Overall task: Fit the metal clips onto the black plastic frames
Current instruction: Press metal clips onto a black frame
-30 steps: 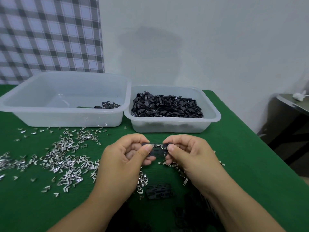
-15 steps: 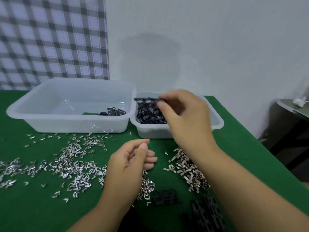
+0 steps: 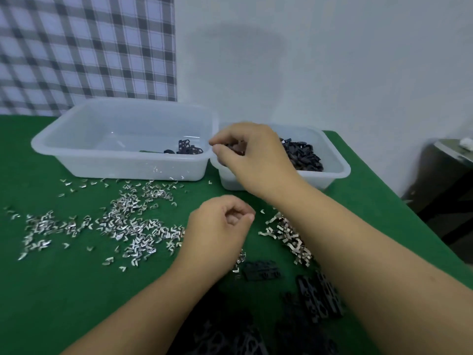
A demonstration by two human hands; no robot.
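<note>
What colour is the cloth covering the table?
The table cloth is plain dark green; the head view, the only one, shows it clearly.

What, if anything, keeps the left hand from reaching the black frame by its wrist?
Likely nothing, so yes: the black frame lies uncovered beside the left hand, with the right forearm clear of it.

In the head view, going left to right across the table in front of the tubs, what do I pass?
Scattered clips → left hand → smaller clip pile.
</note>
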